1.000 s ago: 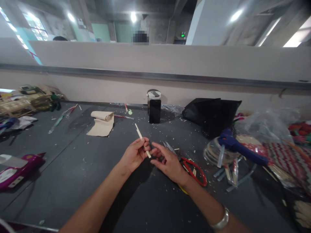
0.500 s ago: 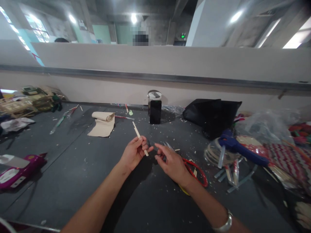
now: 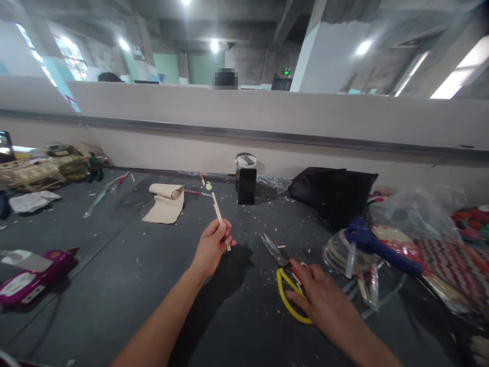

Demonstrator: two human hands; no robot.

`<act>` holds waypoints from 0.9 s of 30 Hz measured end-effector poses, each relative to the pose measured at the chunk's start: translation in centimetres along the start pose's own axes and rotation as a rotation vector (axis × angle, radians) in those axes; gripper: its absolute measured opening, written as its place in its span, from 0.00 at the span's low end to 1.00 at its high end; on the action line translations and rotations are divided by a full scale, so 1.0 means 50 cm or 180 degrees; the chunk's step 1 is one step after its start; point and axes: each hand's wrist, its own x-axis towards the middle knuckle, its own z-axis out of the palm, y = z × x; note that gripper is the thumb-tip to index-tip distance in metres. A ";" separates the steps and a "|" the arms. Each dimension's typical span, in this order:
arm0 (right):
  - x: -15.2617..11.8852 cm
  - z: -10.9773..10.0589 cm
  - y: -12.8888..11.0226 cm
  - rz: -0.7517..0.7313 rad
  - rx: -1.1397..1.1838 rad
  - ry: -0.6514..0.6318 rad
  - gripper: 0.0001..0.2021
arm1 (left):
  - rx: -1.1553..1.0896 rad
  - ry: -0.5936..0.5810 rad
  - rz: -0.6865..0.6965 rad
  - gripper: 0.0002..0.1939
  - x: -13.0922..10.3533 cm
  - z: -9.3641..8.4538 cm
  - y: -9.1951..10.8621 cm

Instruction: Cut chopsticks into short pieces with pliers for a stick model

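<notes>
Thin pale wooden sticks (image 3: 216, 208) are pinched between the thumb and fingers of my left hand (image 3: 213, 243), held slanting above the table. To the right, my right hand (image 3: 319, 290) is closed around the handles of a pair of scissors (image 3: 284, 270), one handle yellow and one red. The fingers cover much of the red handle, and the thumb lies at the yellow one. The scissor blades point away to the upper left, close to the dark table (image 3: 126, 285).
A black phone (image 3: 247, 186) leans on a white-topped container at the back. Brown paper (image 3: 166, 204) lies left of it, a black bag (image 3: 332, 191) right. A blue glue gun (image 3: 378, 244) rests among tape and sticks. A purple device (image 3: 38, 278) sits at left.
My right hand has moved right and down from beside my left hand onto the scissors and taken hold of their handles. My left hand still holds the sticks, nearly in place.
</notes>
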 end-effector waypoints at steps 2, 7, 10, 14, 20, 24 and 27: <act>-0.008 0.010 0.024 -0.0029 0.0217 -0.0065 0.29 | 0.0172 -0.0078 0.0013 0.11 -0.002 0.002 -0.001; 0.006 0.006 0.042 -0.0053 0.0685 -0.0414 0.29 | 0.0460 -0.0185 -0.0046 0.11 -0.006 0.007 -0.002; 0.023 -0.008 0.040 0.0191 0.0960 -0.0495 0.32 | 0.0318 -0.0431 -0.0192 0.11 -0.012 0.010 0.003; 0.025 -0.025 0.033 0.0628 0.2510 -0.0596 0.29 | 0.0174 -0.0768 -0.0343 0.11 -0.019 0.014 0.012; 0.011 -0.045 -0.024 0.0840 0.3857 -0.0257 0.30 | 0.0476 -0.0991 -0.0496 0.12 -0.019 0.011 0.012; 0.047 -0.064 -0.047 0.0024 0.3022 0.0333 0.25 | 0.0589 -0.1082 -0.0624 0.12 -0.018 0.008 0.010; 0.077 -0.083 -0.053 -0.0579 0.2333 0.0363 0.24 | 0.0916 -0.0973 -0.0510 0.13 -0.014 0.006 0.003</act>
